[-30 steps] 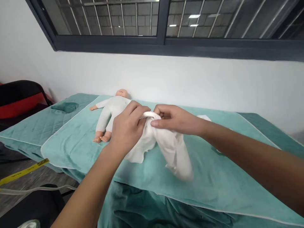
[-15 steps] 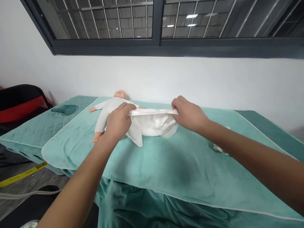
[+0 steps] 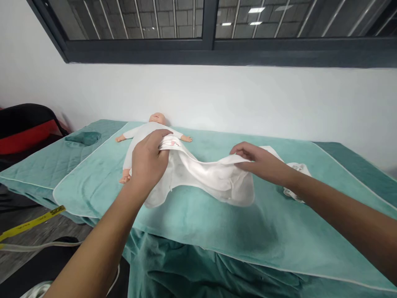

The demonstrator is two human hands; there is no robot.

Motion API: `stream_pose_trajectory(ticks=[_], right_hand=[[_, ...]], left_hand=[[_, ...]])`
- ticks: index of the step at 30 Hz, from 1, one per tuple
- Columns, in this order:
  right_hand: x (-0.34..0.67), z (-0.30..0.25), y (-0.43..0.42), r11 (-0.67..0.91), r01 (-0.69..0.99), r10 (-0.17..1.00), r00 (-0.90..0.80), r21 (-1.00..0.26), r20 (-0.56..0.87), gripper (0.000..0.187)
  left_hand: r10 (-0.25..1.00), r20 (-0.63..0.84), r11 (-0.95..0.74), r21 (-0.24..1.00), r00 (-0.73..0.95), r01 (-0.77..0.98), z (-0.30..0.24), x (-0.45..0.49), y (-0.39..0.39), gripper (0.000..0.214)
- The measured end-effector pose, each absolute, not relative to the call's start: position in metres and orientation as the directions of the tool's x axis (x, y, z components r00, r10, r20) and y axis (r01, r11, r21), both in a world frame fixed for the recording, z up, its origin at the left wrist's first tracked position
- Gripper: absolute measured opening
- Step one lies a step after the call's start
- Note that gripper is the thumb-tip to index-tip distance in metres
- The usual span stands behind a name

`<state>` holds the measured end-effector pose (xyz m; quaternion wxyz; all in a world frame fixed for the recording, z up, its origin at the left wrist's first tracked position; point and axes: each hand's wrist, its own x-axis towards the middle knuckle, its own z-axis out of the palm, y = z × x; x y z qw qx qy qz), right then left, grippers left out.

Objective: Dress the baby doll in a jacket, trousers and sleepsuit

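Note:
My left hand (image 3: 148, 159) pinches one end of a white diaper (image 3: 214, 178), close to a small pink print on its band. At the other end, my right hand (image 3: 259, 162) is closed on the diaper's edge. The diaper hangs spread between both hands above the green bed, its middle narrower and sagging. Behind my left hand lies a baby doll (image 3: 136, 138) in a white outfit, on its back with arms spread. My left hand and the diaper cover part of its body and one leg.
A crumpled white cloth (image 3: 299, 169) lies on the bed to the right, partly behind my right forearm. The green bed cover (image 3: 198, 231) has a face hole (image 3: 83, 138) at its left end. A black and red chair (image 3: 27, 132) stands left; a yellow strap (image 3: 34, 223) hangs nearby.
The diaper has been opened out from a taut folded strip into a wider, sagging shape. My right hand has moved right and lower; my left hand has shifted slightly left.

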<state>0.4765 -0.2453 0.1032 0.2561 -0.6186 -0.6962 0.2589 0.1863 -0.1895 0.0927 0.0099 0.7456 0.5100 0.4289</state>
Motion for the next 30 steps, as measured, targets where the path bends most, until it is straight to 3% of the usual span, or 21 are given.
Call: stream_pose_trajectory(ticks=[5, 9, 11, 13, 16, 18, 26, 28, 30], right_hand=[[0.441, 0.103, -0.252, 0.258, 0.599, 0.941, -0.334, -0.758, 0.056, 0.015], [0.436, 0.104, -0.247, 0.216, 0.678, 0.964, -0.264, -0.703, 0.041, 0.029], [0.444, 0.105, -0.244, 0.160, 0.828, 0.987, -0.145, -0.538, 0.072, 0.032], [0.456, 0.105, -0.242, 0.061, 0.961, 0.991, -0.028, -0.270, 0.128, 0.025], [0.470, 0.105, -0.241, -0.092, 0.993, 0.981, 0.077, 0.078, 0.176, 0.006], [0.474, 0.107, -0.244, -0.131, 0.977, 0.978, 0.099, 0.171, 0.183, 0.005], [0.488, 0.139, -0.256, -0.282, 0.912, 0.945, 0.210, 0.297, 0.252, 0.024], [0.496, 0.139, -0.255, -0.275, 0.930, 0.944, 0.214, 0.244, 0.250, 0.038], [0.503, 0.132, -0.255, -0.172, 0.980, 0.970, 0.151, 0.099, 0.189, 0.048]], left_hand=[[0.726, 0.671, -0.516, 0.385, 0.152, 0.765, 0.115, 0.202, -0.209, 0.034], [0.693, 0.705, -0.486, 0.301, 0.152, 0.821, 0.122, 0.198, -0.211, 0.031], [0.687, 0.716, -0.429, 0.262, 0.124, 0.865, 0.121, 0.191, -0.207, 0.032], [0.680, 0.727, -0.358, 0.226, 0.088, 0.906, 0.117, 0.184, -0.203, 0.034], [0.689, 0.720, -0.314, 0.188, 0.087, 0.931, 0.108, 0.181, -0.198, 0.037], [0.703, 0.702, -0.325, 0.176, 0.113, 0.929, 0.102, 0.184, -0.197, 0.038], [0.740, 0.655, -0.352, 0.183, 0.154, 0.918, 0.089, 0.188, -0.196, 0.034], [0.771, 0.617, -0.358, 0.217, 0.156, 0.908, 0.086, 0.187, -0.196, 0.034], [0.804, 0.575, -0.365, 0.278, 0.150, 0.889, 0.083, 0.187, -0.196, 0.034]])
